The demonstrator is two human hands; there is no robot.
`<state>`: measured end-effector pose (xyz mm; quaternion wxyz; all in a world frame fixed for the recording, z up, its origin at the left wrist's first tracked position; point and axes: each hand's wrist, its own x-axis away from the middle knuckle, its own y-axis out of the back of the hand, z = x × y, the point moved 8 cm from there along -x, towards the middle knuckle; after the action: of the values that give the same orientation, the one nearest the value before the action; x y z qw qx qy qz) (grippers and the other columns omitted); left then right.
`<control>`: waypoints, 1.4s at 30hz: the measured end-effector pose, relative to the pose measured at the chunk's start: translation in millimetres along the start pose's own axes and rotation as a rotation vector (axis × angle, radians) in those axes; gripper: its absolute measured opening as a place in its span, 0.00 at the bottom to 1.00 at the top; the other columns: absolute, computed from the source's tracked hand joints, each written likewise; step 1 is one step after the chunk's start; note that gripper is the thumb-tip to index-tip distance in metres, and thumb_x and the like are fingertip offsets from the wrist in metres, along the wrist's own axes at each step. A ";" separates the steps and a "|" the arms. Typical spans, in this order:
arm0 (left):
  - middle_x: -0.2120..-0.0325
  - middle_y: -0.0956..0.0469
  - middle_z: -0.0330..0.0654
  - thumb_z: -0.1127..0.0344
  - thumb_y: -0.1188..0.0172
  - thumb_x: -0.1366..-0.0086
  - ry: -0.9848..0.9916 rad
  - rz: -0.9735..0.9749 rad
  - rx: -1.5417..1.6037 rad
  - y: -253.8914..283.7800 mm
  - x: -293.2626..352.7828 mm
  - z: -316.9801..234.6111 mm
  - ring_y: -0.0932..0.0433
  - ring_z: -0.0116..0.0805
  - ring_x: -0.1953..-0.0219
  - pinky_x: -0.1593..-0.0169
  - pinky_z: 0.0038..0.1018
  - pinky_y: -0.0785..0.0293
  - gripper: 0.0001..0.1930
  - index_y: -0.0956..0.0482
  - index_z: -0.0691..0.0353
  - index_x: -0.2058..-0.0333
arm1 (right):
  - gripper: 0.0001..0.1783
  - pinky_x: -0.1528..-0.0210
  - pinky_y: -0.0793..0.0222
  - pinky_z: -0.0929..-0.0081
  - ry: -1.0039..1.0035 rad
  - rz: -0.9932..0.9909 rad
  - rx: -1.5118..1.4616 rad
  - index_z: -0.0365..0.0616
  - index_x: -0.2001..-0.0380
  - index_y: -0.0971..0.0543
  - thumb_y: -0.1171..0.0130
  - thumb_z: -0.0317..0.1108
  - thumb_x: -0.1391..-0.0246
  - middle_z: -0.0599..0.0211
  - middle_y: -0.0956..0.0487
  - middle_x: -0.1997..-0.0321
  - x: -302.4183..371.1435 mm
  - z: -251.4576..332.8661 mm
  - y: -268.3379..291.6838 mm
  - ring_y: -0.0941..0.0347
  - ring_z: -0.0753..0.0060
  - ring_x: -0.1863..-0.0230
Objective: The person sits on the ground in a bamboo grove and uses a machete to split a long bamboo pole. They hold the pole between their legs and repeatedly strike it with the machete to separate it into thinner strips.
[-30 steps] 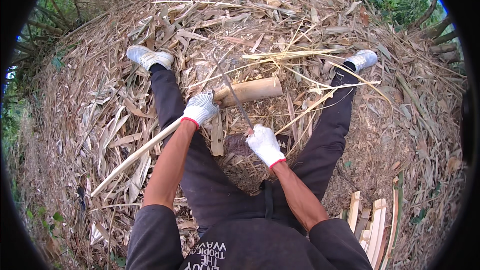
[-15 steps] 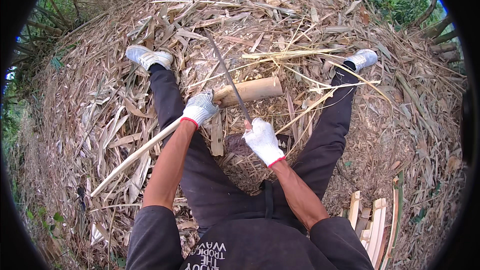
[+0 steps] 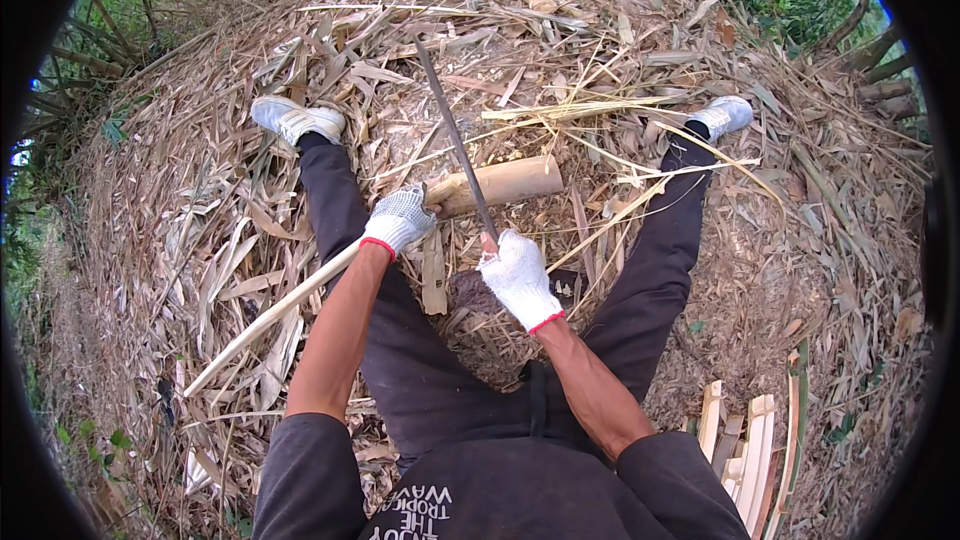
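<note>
My left hand [image 3: 402, 217], in a white dotted work glove with a red cuff, is closed round a long pale wooden strip [image 3: 270, 318]. The strip slants down to the left past my forearm, its far end near a short, thick wooden log [image 3: 515, 183]. My right hand [image 3: 520, 275], gloved in white, grips a long, dark-bladed knife [image 3: 452, 130] by its handle. The blade points away from me and crosses over the log's near side; whether it touches the wood I cannot tell.
Thin yellowish split strips [image 3: 590, 108] lie in a loose heap beyond the log, some across my right leg. Several pale split pieces [image 3: 755, 455] rest at my lower right. A dark block [image 3: 480, 290] sits between my legs. Dry leaves and husks [image 3: 230, 180] cover the ground.
My right hand has shifted slightly left with the knife, and the blade has moved a little leftward with it. My left hand and the strip have hardly moved.
</note>
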<state>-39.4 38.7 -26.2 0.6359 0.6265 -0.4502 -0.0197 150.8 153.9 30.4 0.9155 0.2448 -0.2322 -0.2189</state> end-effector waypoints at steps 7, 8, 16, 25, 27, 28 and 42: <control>0.56 0.20 0.62 0.47 0.39 0.35 -0.014 -0.012 -0.009 1.2 -2.7 -4.2 0.20 0.58 0.51 0.49 0.45 0.25 0.27 0.23 0.66 0.51 | 0.19 0.58 0.29 0.43 -0.021 0.153 0.122 0.36 0.69 0.21 0.47 0.44 0.39 0.37 0.20 0.69 5.4 -53.6 -30.1 0.23 0.33 0.63; 0.56 0.19 0.62 0.47 0.39 0.36 0.009 0.014 -0.009 2.1 -2.8 -4.2 0.20 0.58 0.51 0.49 0.45 0.25 0.27 0.23 0.66 0.51 | 0.19 0.58 0.29 0.43 0.003 0.159 0.105 0.36 0.69 0.21 0.47 0.44 0.39 0.37 0.20 0.69 7.2 -44.8 -23.1 0.23 0.33 0.63; 0.56 0.19 0.61 0.46 0.38 0.36 -0.020 0.006 -0.021 5.6 -2.7 -8.2 0.20 0.58 0.51 0.49 0.45 0.24 0.28 0.23 0.66 0.50 | 0.19 0.57 0.27 0.44 -0.082 0.089 0.091 0.37 0.70 0.21 0.45 0.44 0.40 0.36 0.20 0.68 9.1 -39.3 -20.4 0.22 0.33 0.61; 0.48 0.21 0.59 0.43 0.41 0.34 0.055 0.095 0.016 -0.8 -10.2 2.8 0.22 0.56 0.46 0.43 0.43 0.26 0.31 0.25 0.62 0.44 | 0.22 0.62 0.32 0.40 -0.016 0.005 -0.019 0.34 0.74 0.23 0.46 0.45 0.36 0.37 0.22 0.73 1.5 -17.0 -2.9 0.24 0.31 0.66; 0.48 0.21 0.59 0.42 0.41 0.34 0.060 0.120 0.021 2.4 -10.6 0.9 0.22 0.56 0.45 0.42 0.43 0.27 0.31 0.25 0.63 0.43 | 0.21 0.61 0.30 0.41 -0.031 0.006 0.042 0.35 0.73 0.22 0.46 0.44 0.38 0.36 0.21 0.72 3.3 -31.6 -16.7 0.23 0.32 0.64; 0.48 0.21 0.59 0.42 0.42 0.35 0.055 0.139 0.031 6.4 -9.1 -4.6 0.22 0.56 0.45 0.42 0.43 0.27 0.32 0.25 0.63 0.43 | 0.20 0.60 0.30 0.41 -0.042 0.002 0.073 0.35 0.72 0.22 0.45 0.44 0.38 0.36 0.21 0.71 6.6 -41.8 -23.1 0.23 0.32 0.64; 0.53 0.19 0.60 0.44 0.40 0.36 -0.010 0.102 0.029 8.3 -12.2 -7.2 0.20 0.57 0.49 0.45 0.43 0.26 0.29 0.21 0.66 0.49 | 0.18 0.54 0.28 0.46 -0.067 0.198 0.100 0.35 0.67 0.19 0.45 0.42 0.41 0.36 0.19 0.66 12.3 -80.9 -46.4 0.22 0.34 0.59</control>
<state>-46.7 53.3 -24.8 0.6247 0.6118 -0.4850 0.0161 190.3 139.2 -53.7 0.9111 0.2586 -0.2962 -0.1234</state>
